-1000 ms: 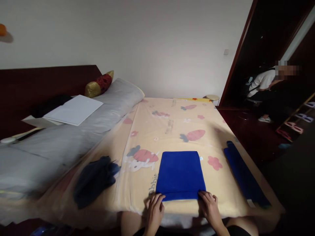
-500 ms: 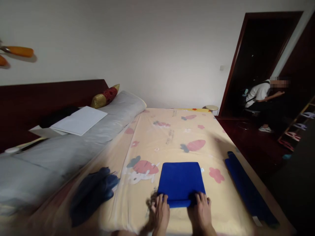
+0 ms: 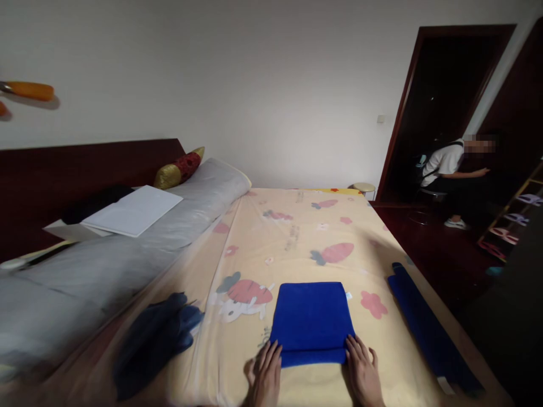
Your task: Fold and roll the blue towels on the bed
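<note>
A blue cloth [image 3: 311, 316], folded into a near square, lies flat on the patterned bed sheet [image 3: 263, 254]. Along its near edge runs a narrow turned-over strip, and a small white tag [image 3: 349, 295] pokes out at its right side. My left hand [image 3: 267, 367] rests on the near left corner with its fingers stretched out. At the near right corner, my right hand [image 3: 362, 364] touches the cloth, fingers extended and slightly spread. Both thumbs are mostly hidden. Farther right lies a long, narrow folded blue cloth [image 3: 432, 333] with a white label.
A crumpled dark blue cloth [image 3: 156, 345] lies left on the bed. Beyond it, a grey bolster [image 3: 139, 254] carries a white board [image 3: 133, 210] and a red-gold cushion [image 3: 180, 169]. By the doorway a person [image 3: 449, 164] sits near a shoe rack [image 3: 511, 220].
Both hands have moved outward, from on top of the near strip to the cloth's two near corners. Their bent fingers have straightened. The seated person's hand has lowered.
</note>
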A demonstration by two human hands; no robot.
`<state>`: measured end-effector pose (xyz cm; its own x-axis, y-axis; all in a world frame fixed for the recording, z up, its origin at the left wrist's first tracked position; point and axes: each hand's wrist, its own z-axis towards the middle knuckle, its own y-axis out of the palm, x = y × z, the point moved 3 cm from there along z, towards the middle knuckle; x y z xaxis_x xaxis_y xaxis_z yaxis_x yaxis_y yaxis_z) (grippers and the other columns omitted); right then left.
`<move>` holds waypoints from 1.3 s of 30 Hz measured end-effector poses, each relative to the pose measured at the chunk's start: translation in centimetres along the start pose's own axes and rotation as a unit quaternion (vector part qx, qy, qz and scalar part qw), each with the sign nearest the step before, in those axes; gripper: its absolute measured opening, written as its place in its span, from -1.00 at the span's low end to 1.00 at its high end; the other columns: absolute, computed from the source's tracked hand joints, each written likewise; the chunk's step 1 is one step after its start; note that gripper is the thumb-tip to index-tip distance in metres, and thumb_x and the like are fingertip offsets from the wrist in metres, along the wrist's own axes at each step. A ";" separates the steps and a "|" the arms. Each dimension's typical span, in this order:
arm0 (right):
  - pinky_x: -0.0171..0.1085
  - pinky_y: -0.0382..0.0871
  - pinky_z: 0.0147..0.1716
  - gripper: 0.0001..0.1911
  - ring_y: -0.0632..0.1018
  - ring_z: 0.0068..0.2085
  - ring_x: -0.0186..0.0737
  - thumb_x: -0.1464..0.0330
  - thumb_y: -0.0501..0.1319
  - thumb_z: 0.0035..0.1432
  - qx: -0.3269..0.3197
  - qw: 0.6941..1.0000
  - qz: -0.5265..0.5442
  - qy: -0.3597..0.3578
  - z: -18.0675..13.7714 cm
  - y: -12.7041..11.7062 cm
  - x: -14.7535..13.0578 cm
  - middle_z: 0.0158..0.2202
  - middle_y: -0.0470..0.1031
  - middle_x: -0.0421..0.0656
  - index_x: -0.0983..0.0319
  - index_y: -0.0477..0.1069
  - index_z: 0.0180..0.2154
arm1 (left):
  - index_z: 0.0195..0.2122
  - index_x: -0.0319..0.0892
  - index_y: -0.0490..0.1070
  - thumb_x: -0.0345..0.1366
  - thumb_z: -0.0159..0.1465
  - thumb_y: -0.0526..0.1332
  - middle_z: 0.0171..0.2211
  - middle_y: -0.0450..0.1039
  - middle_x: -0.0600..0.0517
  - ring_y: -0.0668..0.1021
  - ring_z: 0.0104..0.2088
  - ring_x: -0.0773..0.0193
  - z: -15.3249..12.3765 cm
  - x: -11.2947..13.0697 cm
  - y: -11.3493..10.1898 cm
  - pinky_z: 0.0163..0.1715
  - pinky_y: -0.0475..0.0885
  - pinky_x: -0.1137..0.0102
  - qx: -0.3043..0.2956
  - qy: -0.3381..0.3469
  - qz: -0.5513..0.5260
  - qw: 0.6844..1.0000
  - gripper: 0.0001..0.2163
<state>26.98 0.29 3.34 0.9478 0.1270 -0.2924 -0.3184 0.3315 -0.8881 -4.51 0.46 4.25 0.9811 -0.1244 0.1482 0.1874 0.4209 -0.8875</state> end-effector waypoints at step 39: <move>-0.03 0.32 0.00 -0.68 0.47 0.02 -0.05 0.21 0.03 0.24 -0.055 0.984 0.139 0.098 -0.1 -2.7 1.6 -0.01 0.51 -0.10 0.05 0.45 -0.05 | -0.08 0.05 0.51 -0.41 0.20 0.07 -0.03 0.58 0.08 0.56 0.00 0.20 1.1 -0.4 -1.2 -0.06 0.41 0.23 -0.026 -0.080 -0.024 0.996 -0.65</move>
<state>29.35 -0.49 5.26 0.8132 0.0128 -0.5819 -0.5717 0.2050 -0.7944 -5.10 1.00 5.78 0.9670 0.0042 0.2547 0.2352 0.3700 -0.8988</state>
